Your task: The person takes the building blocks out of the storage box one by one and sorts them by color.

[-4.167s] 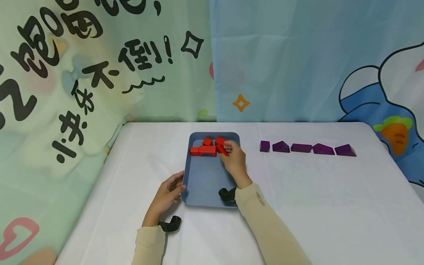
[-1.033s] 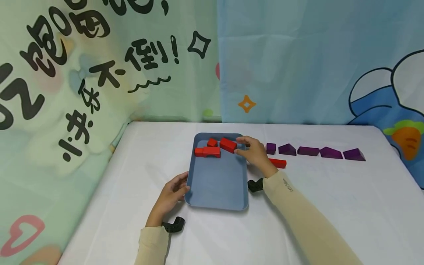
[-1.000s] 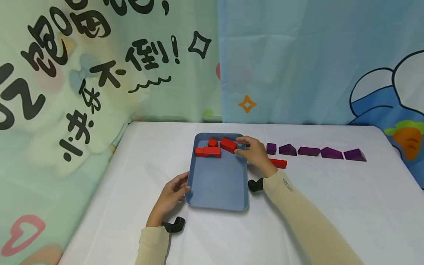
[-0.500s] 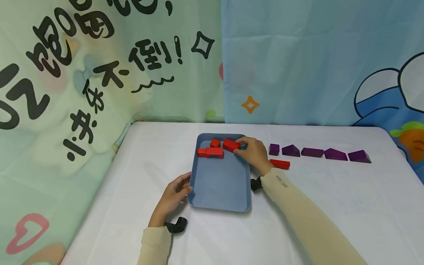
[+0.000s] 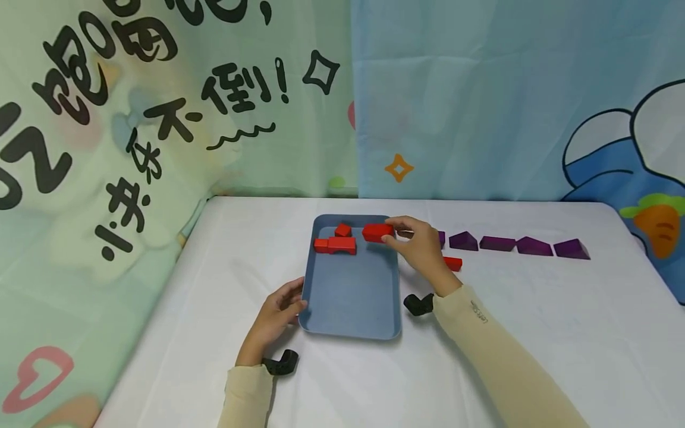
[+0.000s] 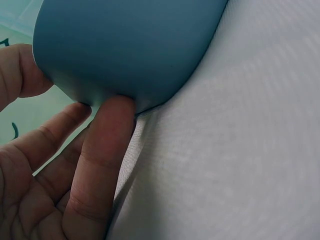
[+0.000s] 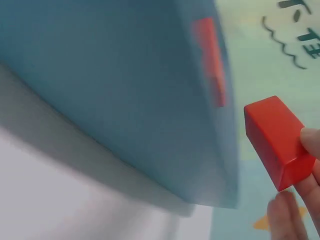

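1. My left hand (image 5: 275, 310) is gripping the tray (image 5: 350, 297), fingers slightly bent.
2. My right hand (image 5: 421, 246) is pinching a red block (image 5: 377, 232) between fingertips its width apart.
3. Purple blocks (image 5: 497, 244) are lying right of those fingertips.

I log, by remote feed, a white-draped table (image 5: 348, 380), its cover lightly creased. Behind and to its left hangs pale green fabric (image 5: 176, 160) bearing black lettering (image 5: 40, 157) and a pink heart (image 5: 53, 352); it meets blue fabric (image 5: 471, 107) on the right, printed with an orange star (image 5: 399, 160) and a carrot (image 5: 661, 226). I find the light soft.
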{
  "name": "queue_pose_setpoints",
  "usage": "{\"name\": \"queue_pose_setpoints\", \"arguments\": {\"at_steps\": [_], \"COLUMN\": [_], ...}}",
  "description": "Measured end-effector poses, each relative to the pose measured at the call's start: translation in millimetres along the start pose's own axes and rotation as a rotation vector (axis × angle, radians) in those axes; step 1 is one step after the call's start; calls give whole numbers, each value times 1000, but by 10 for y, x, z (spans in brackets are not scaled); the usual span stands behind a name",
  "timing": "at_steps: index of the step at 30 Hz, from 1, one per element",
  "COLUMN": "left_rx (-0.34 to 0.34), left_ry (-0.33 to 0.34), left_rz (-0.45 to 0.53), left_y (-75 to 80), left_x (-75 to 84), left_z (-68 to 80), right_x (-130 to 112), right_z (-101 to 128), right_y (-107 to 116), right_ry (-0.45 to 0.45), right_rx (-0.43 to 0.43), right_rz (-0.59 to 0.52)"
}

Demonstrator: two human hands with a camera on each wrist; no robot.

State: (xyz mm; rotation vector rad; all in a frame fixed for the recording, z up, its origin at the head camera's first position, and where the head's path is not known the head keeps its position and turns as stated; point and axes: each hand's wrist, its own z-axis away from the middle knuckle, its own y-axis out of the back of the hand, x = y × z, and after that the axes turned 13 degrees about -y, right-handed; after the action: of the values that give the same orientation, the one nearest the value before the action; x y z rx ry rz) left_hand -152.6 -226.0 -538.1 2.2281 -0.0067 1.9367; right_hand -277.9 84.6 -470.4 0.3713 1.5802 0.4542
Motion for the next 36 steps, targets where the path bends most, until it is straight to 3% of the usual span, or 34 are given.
{"name": "queue_pose_setpoints", "arguments": {"at_steps": [7,16,23,27,36], "left_rx": [3,9,24,26,8], "left_ry": [-5,-74,-21,-15,3], "left_rz": [-14,-42,-36,-39,-15], "left_y": [-21,-35,-30,-28,-57], "left_x": [25,21,50,59,87], "left_z": [-4,15,33,49,47], "right_x": [-11,282,589,758,999], "right_z": [229,479,577,568,498], "right_y": [364,1000,1360,1475,1569], "right_ry": [49,96,-25,-46,-167], "right_rx": [-8,-24,-18,-8,-133], "right_rz": [-65,80,222,292,337]}}
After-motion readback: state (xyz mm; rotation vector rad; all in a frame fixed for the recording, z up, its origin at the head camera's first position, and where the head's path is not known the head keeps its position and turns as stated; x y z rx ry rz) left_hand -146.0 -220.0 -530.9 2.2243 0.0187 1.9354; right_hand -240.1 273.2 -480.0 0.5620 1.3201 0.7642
